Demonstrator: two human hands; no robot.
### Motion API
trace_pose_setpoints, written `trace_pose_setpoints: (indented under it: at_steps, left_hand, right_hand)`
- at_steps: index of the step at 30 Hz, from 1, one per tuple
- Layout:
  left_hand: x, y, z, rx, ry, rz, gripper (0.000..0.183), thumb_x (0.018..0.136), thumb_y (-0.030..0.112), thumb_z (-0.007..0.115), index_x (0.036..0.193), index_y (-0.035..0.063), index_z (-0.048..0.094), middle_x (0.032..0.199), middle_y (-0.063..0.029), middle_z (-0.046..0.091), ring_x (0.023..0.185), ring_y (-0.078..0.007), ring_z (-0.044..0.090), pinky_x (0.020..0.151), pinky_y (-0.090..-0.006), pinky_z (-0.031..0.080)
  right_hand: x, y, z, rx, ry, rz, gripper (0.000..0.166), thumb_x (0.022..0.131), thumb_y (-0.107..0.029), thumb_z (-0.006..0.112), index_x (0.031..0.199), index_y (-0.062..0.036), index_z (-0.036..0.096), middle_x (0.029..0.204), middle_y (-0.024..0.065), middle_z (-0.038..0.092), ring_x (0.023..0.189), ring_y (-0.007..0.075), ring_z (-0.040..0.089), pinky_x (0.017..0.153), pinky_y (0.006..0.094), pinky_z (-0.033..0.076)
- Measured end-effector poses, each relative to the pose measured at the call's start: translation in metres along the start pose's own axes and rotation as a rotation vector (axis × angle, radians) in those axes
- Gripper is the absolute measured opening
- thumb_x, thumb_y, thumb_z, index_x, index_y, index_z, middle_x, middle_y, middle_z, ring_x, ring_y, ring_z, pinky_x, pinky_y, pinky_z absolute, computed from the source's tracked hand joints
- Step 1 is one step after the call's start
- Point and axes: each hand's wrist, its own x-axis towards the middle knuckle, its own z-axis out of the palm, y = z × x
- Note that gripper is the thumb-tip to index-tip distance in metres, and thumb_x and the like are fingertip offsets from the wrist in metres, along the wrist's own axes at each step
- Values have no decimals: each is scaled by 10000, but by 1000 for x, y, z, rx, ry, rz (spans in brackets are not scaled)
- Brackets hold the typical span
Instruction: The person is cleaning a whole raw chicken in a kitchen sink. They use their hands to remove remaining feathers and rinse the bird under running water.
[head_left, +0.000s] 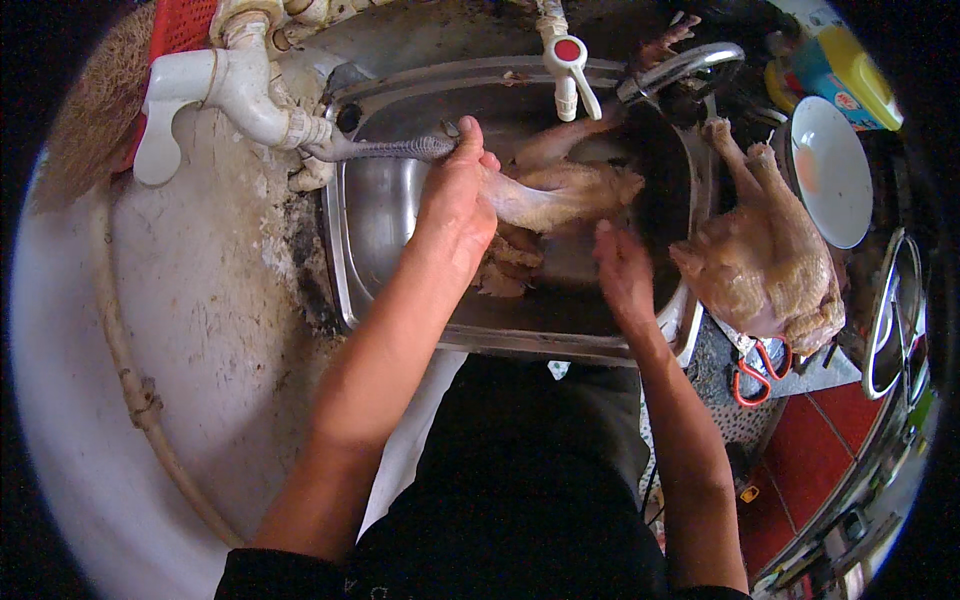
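Observation:
My left hand (461, 191) grips a plucked bird carcass (559, 196) by a leg, above the stainless steel sink (382, 217). The grey scaly shank (394, 150) sticks out to the left of my fist, with the foot near the wall pipe. Skin and thigh of the bird stretch right from my fist across the basin. Motion blurs my right hand (626, 274), which is over the sink's right half, just below the bird; nothing shows in it. Under the carcass, pale pieces of skin or meat (510, 266) lie in the basin.
A second plucked bird (772, 255) lies on the counter right of the sink, above orange-handled scissors (757, 371). Beside it tilts a white bowl (832, 172). A white tap (568, 75) and a chrome faucet (682, 67) overhang the basin; a plastic valve (176, 105) juts at left.

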Motion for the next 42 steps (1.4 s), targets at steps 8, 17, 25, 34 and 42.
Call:
trace_pose_setpoints:
  at_steps: [8,17,25,34,42]
  left_hand:
    - [-24,-7,12,18,-31,23,355,792,403,697,912,104,548,757,-28,506,718,-137,466,719,-307,418]
    - [-85,25,22,-59,-39,-62,424,836,493,591,904,86,490,804,-38,479,775,-144,473,825,-320,411]
    - [-90,17,16,-25,-27,-28,424,836,481,599,924,83,483,886,-46,474,871,-172,481,872,-345,411]
    - [-59,19,-6,-63,31,-34,439,834,495,587,939,85,474,886,-35,476,903,-184,486,947,-466,395]
    - [-49,13,-3,-37,22,-52,462,827,520,581,949,92,459,922,-41,484,935,-186,491,971,-474,368]
  right_hand:
    - [17,-36,47,-8,-15,98,511,956,-418,365,830,0,629,838,227,637,828,408,606,709,452,462]
    - [-8,-50,4,337,139,10,313,957,-272,462,829,1,546,696,119,577,659,211,571,613,329,450]
    - [-18,-95,20,147,165,-596,220,784,-63,671,960,-14,549,829,155,545,745,336,549,644,384,463]
    - [11,-1,35,81,208,97,444,947,-410,389,918,-5,570,815,239,614,796,439,580,713,481,442]
    - [16,-55,46,86,-8,62,471,944,-401,409,887,27,595,804,231,613,791,388,592,703,428,451]
